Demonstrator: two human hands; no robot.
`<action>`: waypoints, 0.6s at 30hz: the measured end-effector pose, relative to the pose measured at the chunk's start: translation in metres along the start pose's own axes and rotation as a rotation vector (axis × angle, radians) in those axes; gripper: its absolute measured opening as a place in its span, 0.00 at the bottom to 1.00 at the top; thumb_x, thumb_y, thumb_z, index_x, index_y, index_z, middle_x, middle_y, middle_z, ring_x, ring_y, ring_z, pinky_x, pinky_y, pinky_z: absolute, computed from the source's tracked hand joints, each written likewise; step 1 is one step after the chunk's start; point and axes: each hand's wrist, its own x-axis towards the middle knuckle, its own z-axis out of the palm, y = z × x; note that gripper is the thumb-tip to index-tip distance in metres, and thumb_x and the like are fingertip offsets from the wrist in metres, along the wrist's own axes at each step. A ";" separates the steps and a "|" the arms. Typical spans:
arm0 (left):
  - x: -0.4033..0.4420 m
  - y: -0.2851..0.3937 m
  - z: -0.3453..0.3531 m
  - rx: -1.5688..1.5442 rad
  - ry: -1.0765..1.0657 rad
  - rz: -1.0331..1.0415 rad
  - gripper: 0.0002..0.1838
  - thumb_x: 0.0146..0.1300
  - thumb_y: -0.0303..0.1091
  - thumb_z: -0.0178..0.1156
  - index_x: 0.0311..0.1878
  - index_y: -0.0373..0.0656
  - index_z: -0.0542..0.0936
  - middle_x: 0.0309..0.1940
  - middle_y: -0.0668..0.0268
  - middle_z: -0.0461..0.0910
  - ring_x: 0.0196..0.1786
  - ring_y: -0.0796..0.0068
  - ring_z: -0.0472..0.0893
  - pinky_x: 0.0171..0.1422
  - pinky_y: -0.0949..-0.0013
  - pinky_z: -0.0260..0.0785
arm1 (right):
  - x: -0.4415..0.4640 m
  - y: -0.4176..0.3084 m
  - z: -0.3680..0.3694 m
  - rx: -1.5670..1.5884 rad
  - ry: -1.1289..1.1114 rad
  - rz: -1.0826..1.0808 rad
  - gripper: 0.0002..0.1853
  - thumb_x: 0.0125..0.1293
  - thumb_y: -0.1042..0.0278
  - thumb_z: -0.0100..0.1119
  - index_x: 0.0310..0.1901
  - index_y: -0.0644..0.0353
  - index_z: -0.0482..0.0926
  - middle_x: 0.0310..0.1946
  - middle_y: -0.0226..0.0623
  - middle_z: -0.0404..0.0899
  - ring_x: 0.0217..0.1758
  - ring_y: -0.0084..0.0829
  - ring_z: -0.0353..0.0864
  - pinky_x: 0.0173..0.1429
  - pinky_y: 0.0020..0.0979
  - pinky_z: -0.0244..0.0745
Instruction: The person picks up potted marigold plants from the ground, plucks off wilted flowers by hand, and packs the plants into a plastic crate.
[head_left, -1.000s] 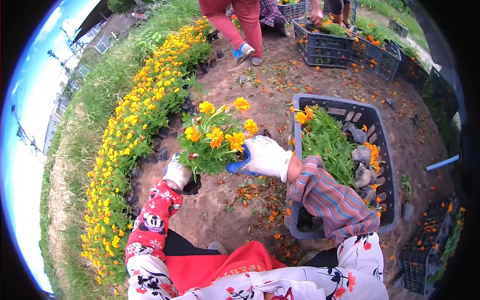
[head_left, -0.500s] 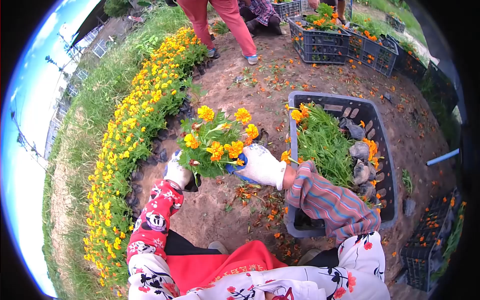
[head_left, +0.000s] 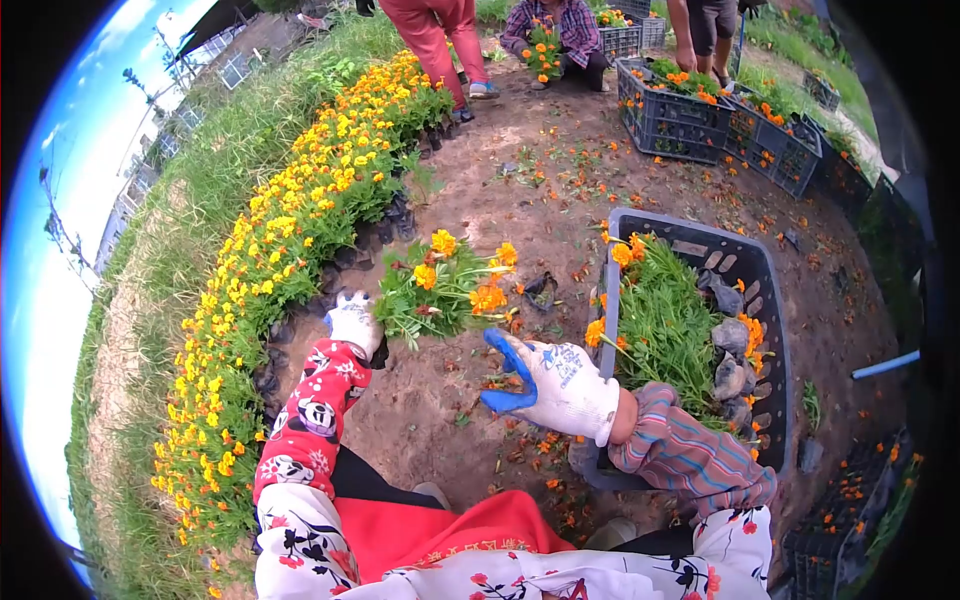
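A marigold plant [head_left: 440, 290] with orange-yellow blooms tilts over the bare soil in front of me. My left hand [head_left: 354, 322], in a white glove with blue on the fingers, is closed at its base beside the flower row; a dark bit of its bag shows under the glove, the rest is hidden. My right hand [head_left: 555, 385], gloved the same way, is apart from the plant, thumb and fingers spread with nothing between them. It hovers left of a black plastic crate [head_left: 778, 330] that holds marigold plants [head_left: 665, 310] lying on their sides, their dark root bags facing right.
A long row of yellow marigolds [head_left: 290, 235] in dark bags runs along my left, with grass beyond. More crates of marigolds [head_left: 680, 125] stand at the back right. A person in red trousers [head_left: 435, 40] and a crouching person [head_left: 565, 40] holding a marigold plant are ahead.
My right hand has let go of the marigold plant, opened and drawn back right. My left hand has kept the plant, which now leans more. The crouching person now shows a plant in hand.
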 end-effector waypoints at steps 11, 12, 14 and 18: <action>-0.014 0.052 -0.028 -0.018 0.023 0.202 0.12 0.53 0.36 0.54 0.39 0.51 0.83 0.48 0.62 0.75 0.58 0.52 0.68 0.49 0.49 0.67 | 0.044 0.010 0.020 -0.164 -0.001 -0.069 0.09 0.58 0.69 0.50 0.39 0.61 0.73 0.29 0.45 0.78 0.34 0.45 0.79 0.37 0.44 0.71; -0.013 0.049 -0.024 -0.011 0.070 0.190 0.12 0.53 0.35 0.54 0.39 0.51 0.83 0.48 0.62 0.75 0.58 0.52 0.68 0.49 0.49 0.67 | 0.038 0.007 0.022 -0.025 0.012 -0.107 0.06 0.57 0.69 0.51 0.35 0.60 0.73 0.28 0.46 0.77 0.33 0.46 0.78 0.37 0.44 0.70; -0.001 0.031 0.002 0.036 0.097 0.152 0.12 0.53 0.34 0.55 0.40 0.49 0.82 0.49 0.63 0.75 0.59 0.54 0.68 0.50 0.48 0.67 | 0.023 -0.005 0.014 0.178 -0.075 -0.156 0.06 0.56 0.69 0.53 0.34 0.58 0.72 0.25 0.46 0.76 0.34 0.48 0.77 0.38 0.45 0.69; -0.003 0.019 -0.019 0.100 -0.002 0.056 0.20 0.49 0.31 0.58 0.49 0.49 0.78 0.55 0.62 0.70 0.65 0.50 0.61 0.54 0.47 0.63 | 0.003 -0.004 -0.007 0.083 0.100 -0.216 0.13 0.59 0.58 0.58 0.40 0.58 0.75 0.27 0.44 0.76 0.34 0.47 0.78 0.40 0.43 0.72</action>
